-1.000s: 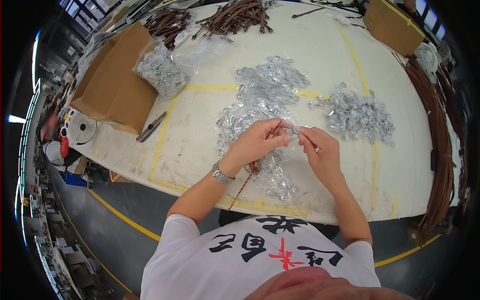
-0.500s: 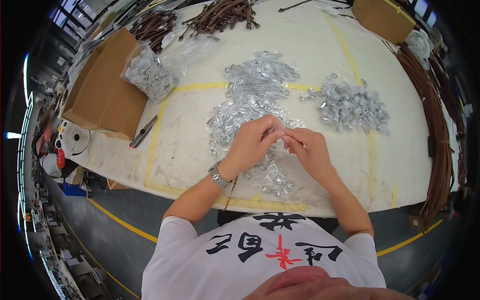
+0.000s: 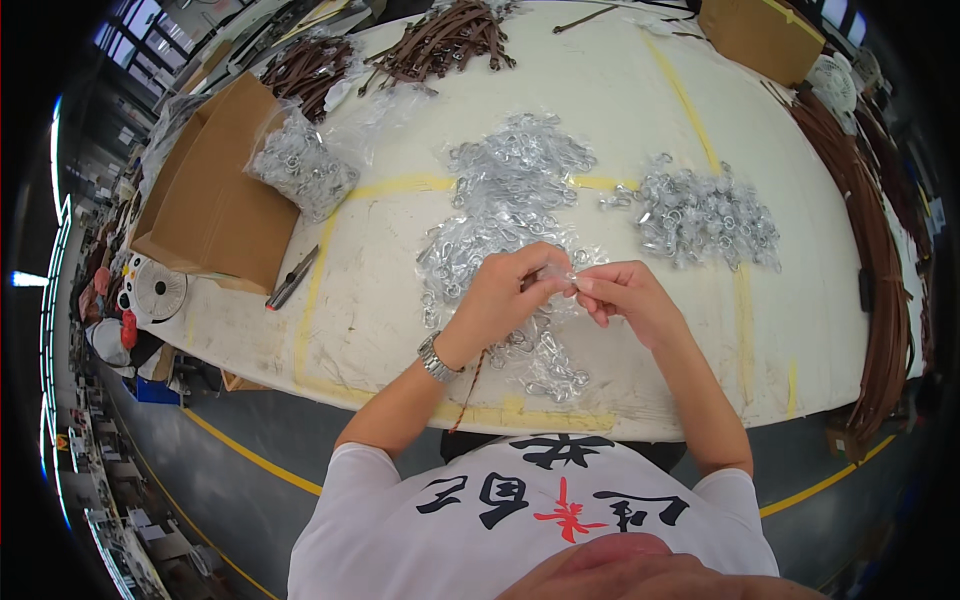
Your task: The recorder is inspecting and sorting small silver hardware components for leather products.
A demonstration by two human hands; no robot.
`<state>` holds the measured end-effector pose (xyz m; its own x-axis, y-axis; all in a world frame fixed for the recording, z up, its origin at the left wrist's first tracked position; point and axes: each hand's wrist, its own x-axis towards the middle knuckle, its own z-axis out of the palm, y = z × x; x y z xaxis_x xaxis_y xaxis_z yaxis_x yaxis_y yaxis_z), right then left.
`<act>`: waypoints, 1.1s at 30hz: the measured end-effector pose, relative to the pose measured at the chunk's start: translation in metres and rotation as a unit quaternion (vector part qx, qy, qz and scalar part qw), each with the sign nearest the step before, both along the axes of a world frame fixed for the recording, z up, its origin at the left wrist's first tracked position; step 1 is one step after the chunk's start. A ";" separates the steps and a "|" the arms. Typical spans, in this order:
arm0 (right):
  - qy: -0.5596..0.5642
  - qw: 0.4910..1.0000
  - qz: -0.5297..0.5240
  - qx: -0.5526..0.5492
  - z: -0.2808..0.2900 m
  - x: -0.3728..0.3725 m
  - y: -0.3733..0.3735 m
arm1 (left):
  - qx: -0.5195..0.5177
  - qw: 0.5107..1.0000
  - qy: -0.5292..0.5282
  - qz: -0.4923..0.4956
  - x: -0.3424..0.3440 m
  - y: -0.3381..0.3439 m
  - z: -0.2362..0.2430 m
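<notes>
Close together over the table, both my hands pinch one small clear plastic bag; its contents are mostly hidden by my fingers. My left hand, with a metal watch on the wrist, is closed on the bag's left side. Thumb and fingertips of my right hand grip its right end. Beneath and beyond them spreads a long pile of clear-bagged silver metal clasps. A few more bagged clasps lie between my forearms. Off to the right sits a separate heap of silver clasps.
A cardboard box stands at the left, with a bulging clear bag of metal parts against it. Nearby lies a utility knife. Brown straps are heaped at the back, and long brown strips hang along the right edge.
My right hand has shifted slightly right, and a bit more of the clear bag shows between my fingers. The whole view has tilted slightly.
</notes>
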<state>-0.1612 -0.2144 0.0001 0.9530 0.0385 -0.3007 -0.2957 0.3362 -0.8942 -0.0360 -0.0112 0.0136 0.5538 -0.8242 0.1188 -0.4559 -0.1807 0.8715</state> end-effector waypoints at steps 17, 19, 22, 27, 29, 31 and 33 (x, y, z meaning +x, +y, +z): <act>-0.099 0.937 -0.179 -0.283 -0.012 -0.005 0.031 | -0.002 0.990 0.128 -0.057 -0.014 0.000 0.003; -0.110 0.935 -0.182 -0.284 -0.011 -0.006 0.036 | -0.003 0.980 0.192 -0.053 -0.016 -0.005 -0.001; -0.120 0.940 -0.179 -0.266 -0.003 -0.004 0.039 | -0.032 0.978 0.204 -0.041 -0.013 -0.011 -0.010; -0.110 0.950 -0.183 -0.229 -0.004 -0.004 0.046 | -0.058 0.996 0.062 0.026 -0.022 -0.013 -0.015; -0.127 0.937 -0.192 -0.261 -0.004 -0.004 0.048 | -0.080 0.994 -0.053 0.052 -0.022 -0.013 -0.022; -0.135 0.926 -0.199 -0.290 -0.006 -0.005 0.047 | -0.090 0.994 -0.044 0.052 -0.022 -0.017 -0.030; -0.144 0.914 -0.202 -0.321 -0.009 -0.005 0.043 | -0.103 0.993 -0.034 0.056 -0.020 -0.018 -0.031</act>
